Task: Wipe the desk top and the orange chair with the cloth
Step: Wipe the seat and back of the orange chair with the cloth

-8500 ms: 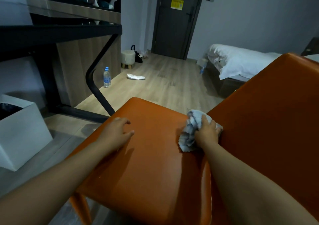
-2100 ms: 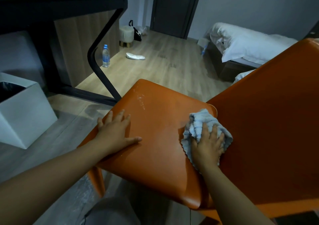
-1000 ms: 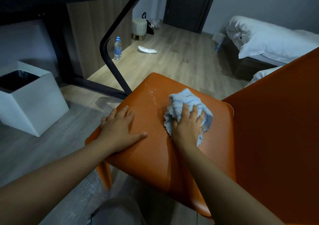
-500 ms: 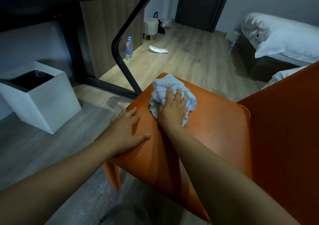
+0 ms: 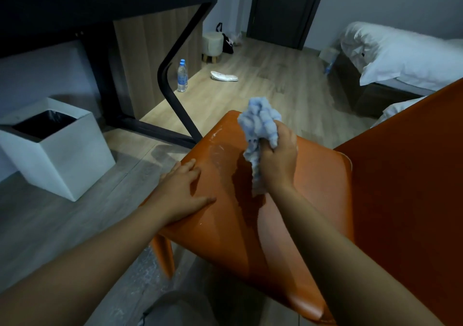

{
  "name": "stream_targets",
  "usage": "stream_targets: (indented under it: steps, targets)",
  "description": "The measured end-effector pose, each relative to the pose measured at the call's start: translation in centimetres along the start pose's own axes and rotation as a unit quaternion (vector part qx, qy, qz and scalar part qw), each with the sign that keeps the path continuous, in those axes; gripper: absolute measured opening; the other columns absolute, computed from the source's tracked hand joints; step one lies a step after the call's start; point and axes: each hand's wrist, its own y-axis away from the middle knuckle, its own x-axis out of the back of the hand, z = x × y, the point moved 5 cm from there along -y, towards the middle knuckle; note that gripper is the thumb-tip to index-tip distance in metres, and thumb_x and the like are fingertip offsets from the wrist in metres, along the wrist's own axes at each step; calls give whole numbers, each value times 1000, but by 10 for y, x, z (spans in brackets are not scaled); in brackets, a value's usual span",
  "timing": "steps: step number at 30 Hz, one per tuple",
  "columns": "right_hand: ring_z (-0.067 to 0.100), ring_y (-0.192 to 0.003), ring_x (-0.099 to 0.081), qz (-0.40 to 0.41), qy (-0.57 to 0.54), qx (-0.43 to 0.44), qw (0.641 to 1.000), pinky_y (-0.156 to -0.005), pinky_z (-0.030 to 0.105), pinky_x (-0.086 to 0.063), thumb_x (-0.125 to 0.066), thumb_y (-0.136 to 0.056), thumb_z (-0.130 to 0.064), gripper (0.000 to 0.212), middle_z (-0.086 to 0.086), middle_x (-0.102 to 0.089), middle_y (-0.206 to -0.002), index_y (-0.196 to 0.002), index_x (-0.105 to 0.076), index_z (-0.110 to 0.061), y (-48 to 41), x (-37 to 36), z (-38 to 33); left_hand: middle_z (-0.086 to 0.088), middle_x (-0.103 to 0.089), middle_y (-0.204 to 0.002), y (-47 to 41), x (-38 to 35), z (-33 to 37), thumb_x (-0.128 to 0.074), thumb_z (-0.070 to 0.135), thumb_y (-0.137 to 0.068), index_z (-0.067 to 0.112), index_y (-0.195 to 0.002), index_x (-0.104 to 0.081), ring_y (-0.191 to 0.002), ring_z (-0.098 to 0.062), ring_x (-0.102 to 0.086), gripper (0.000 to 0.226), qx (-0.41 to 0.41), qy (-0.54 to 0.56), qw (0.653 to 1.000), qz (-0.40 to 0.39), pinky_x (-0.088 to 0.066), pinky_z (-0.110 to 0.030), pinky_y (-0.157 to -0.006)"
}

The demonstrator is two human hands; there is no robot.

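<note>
Blue-grey cloth (image 5: 260, 123): bunched in the right grip (image 5: 278, 155); a wad sticks up out of the fist and a tail hangs below it toward the seat. Whether the tail touches the seat cannot be told.
Right grip: fingers and thumb curled tight round the cloth, held over the far part of the seat.
Orange chair (image 5: 313, 183): seat directly under the grip, backrest rising to its right.
White smears (image 5: 218, 148): on the seat just left of the grip, near the far corner.
Left grip (image 5: 183, 193): spread, fingers straight, palm flat on the seat's left edge, left of the right grip and nearer the person.
Worktop (image 5: 100, 2): dark, above and far left of the grip.
Black leg (image 5: 175, 80): bent, meeting the floor just beyond the seat's far corner.
Bin (image 5: 60, 155): white box with a black liner, on the floor well to the left.
Bottle (image 5: 182, 75): clear, blue cap, upright on the floor beyond and left of the grip, beside the leg.
Bed (image 5: 406, 55): white bedding, beyond and to the right.
Door (image 5: 285, 7): dark, far beyond the grip.
</note>
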Motion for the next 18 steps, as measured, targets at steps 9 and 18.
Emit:
stream_targets:
  steps: [9, 18]
  targets:
    - [13, -99, -52, 19, 83, -17, 996, -85, 39, -45, -45, -90, -18, 17, -5, -60, -97, -96, -61, -24, 67, 116, 6, 0, -8, -161, 11, 6, 13, -43, 64, -89, 23, -153, -17, -148, -24, -5, 80, 5, -45, 999, 27, -8, -53, -118]
    - [38, -135, -27, 28, 245, -227, 942, -106, 55, -32, -50, -89, -13, 44, 16, -38, -144, -132, -49, -17, 133, 141, 58, 2, 0, -161, 39, -12, 31, -40, 74, -83, 25, -154, -6, -148, -30, 4, 92, -45, -108, 993, 1, 1, -55, -118]
